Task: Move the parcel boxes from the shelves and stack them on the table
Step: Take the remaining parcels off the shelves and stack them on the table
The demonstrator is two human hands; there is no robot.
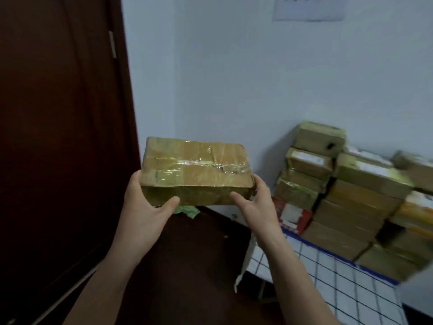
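Note:
A flat brown cardboard parcel box (196,167) wrapped in clear tape is held in the air at the middle of the view. My left hand (145,205) grips its left end, thumb on the near side. My right hand (255,202) grips its right end, thumb on the near face. To the right, several taped parcel boxes (346,198) stand stacked in columns on a table covered with a white cloth with a dark grid (328,277). A red and white box (293,214) sits at the left foot of the stack.
A dark wooden door (58,137) fills the left side. A pale wall (257,78) stands behind, with a paper sheet (309,8) at the top. Dark floor lies below my arms. A green scrap (187,211) shows under the held box.

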